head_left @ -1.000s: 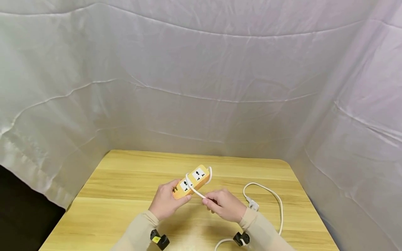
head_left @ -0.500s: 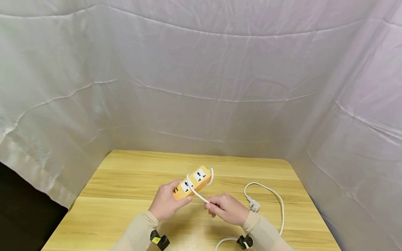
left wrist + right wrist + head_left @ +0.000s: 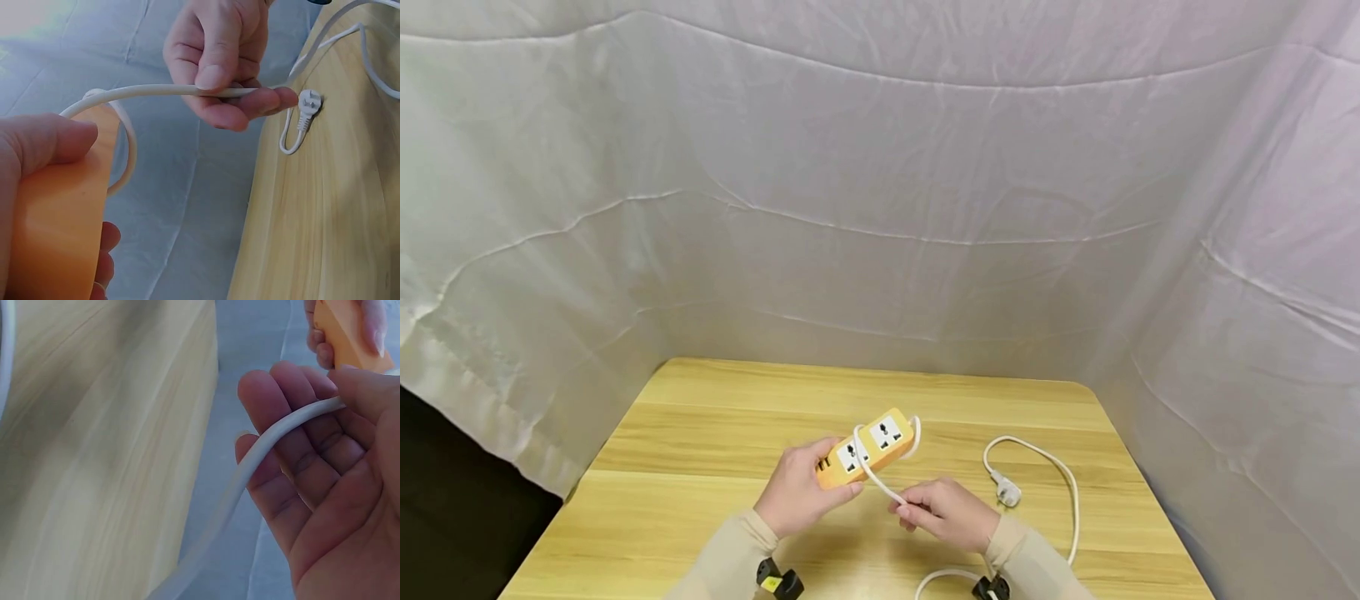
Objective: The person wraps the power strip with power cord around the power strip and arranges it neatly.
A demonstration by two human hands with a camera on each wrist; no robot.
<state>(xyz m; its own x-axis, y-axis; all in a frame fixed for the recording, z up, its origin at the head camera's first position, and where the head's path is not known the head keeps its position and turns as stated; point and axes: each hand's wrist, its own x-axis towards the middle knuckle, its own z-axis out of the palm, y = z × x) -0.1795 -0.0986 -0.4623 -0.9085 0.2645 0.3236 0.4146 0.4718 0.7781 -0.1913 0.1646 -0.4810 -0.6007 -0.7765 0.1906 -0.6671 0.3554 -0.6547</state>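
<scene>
My left hand [image 3: 801, 490] grips the lower left end of an orange power strip [image 3: 874, 440], thumb along its near side. White socket faces and small USB ports show on its top. The strip's white cord [image 3: 880, 483] leaves the far end in a loop, crosses over the top between the sockets and runs to the right. There my right hand [image 3: 946, 512] pinches it between thumb and fingers. In the right wrist view the cord [image 3: 275, 434] lies across the curled fingers and trails down below. The stretch between both hands looks fairly taut in the left wrist view.
The white plug [image 3: 1007, 492] lies on the wooden table [image 3: 715, 417] to the right, its cord curving around and under the right forearm. Grey cloth [image 3: 880, 275] hangs behind and at the sides. Black cameras are strapped to both wrists.
Both the power strip and the right hand have shifted slightly down and to the right. The right hand keeps its pinch on the cord; the plug has stayed about where it was.
</scene>
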